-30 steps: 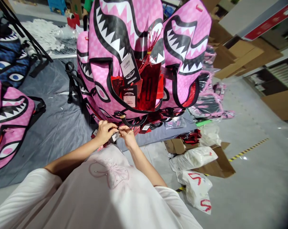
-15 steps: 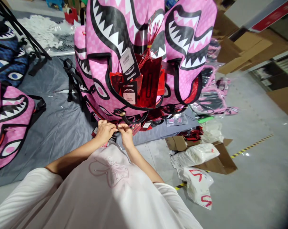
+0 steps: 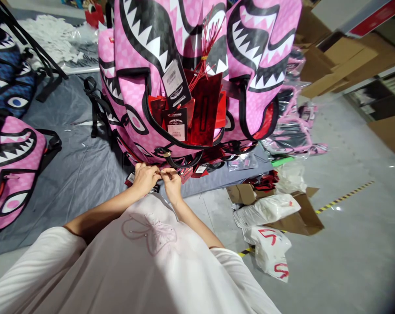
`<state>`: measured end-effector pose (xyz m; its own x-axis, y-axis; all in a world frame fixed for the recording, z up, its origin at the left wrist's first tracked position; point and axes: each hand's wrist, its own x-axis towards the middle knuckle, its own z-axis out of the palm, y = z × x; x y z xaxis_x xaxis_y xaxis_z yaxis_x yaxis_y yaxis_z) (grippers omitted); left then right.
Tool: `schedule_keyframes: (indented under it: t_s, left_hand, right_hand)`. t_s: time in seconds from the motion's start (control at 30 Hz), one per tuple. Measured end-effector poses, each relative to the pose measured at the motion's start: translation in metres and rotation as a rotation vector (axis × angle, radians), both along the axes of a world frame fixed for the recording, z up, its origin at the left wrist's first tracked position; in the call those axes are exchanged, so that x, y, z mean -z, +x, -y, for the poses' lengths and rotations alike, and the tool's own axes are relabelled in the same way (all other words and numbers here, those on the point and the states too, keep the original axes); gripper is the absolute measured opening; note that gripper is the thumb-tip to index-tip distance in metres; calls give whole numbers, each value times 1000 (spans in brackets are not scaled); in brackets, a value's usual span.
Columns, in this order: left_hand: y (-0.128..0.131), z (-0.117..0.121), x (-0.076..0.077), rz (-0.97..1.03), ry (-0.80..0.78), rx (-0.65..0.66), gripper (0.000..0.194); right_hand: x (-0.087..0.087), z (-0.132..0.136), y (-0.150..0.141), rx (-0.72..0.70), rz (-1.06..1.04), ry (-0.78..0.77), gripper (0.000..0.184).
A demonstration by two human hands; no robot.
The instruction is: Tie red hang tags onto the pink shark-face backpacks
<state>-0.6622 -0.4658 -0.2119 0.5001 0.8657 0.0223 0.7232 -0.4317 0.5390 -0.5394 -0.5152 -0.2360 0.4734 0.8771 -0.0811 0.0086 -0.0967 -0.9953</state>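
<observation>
Pink backpack (image 3: 176,39) stands just beyond fingers (image 3: 169,173) that apparently pinch something.

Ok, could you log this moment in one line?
Left hand: fingers bent; Right hand: fingertips close to left's; Anything held: too small to tell; Beyond: pink backpack with red tags

Left forearm (image 3: 102,212) and right forearm (image 3: 199,221) slant forward and inward; left hand (image 3: 145,178) and right hand (image 3: 171,182), fingers bent into pinches, nearly meet at the fingertips.
</observation>
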Motion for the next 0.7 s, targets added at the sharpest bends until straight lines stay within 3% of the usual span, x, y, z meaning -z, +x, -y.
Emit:
schedule_keyframes:
  t_s: [0.5,0.7]
  left_hand:
    - [-5,-2,-7,-6,-51,70,22]
    - [-2,-1,-1,12,-16,-27,16]
  right_hand:
    - [6,-3,0,-4,134,12,15]
    - [5,-2,-2,-44,119,4,15]
